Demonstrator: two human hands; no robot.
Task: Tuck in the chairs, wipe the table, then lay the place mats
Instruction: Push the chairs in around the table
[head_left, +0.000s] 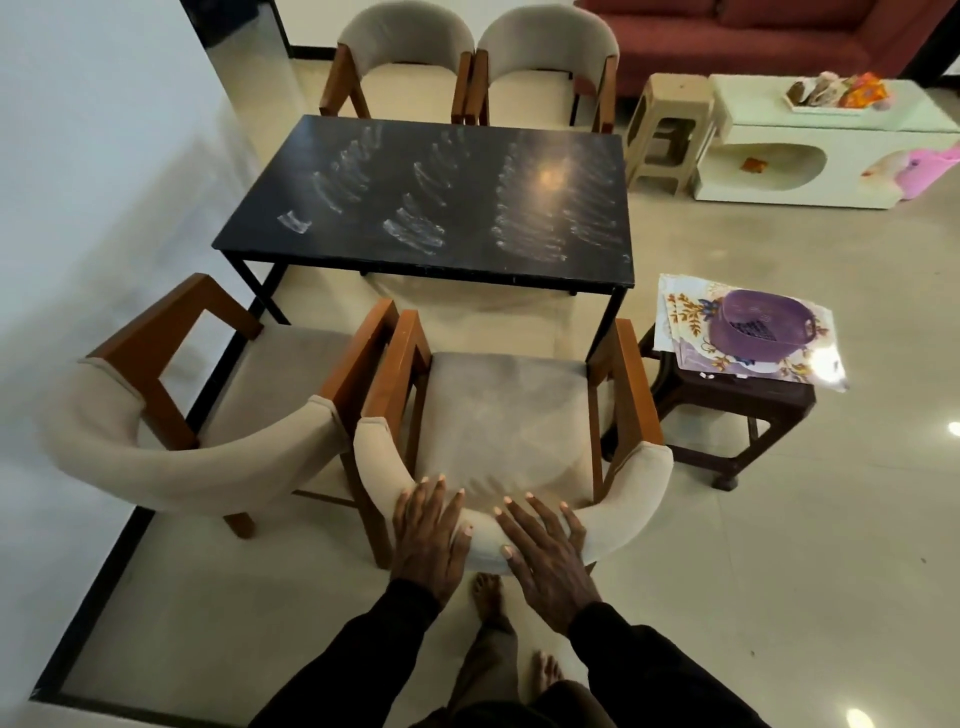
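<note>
Both hands lie flat on the curved, padded backrest of the near right chair (636, 475): the left hand (431, 530) and the right hand (545, 551) sit side by side at the middle of the back, fingers straight and slightly spread over its top edge, gripping nothing. This chair faces the table (363, 254) and stands out from it, its wooden arm fronts about level with the table's near edge and its seat fully showing. The near left chair (208, 467) stands just beside it, arm against arm, angled a little towards the wall and also out from the table. The far left chair (410, 41) and the far right chair (545, 44) stand side by side at the table's far edge. The black tabletop carries rows of whitish smears (415, 234). The place mats (680, 312), floral and stacked, lie on a dark stool (737, 410) just right of the table, with a purple basket (753, 325) on top of them. The person's bare feet (488, 592) show on the tiled floor below the hands. Beyond are a beige stool (670, 119), a white low unit (831, 140) and a red sofa (753, 36)
</note>
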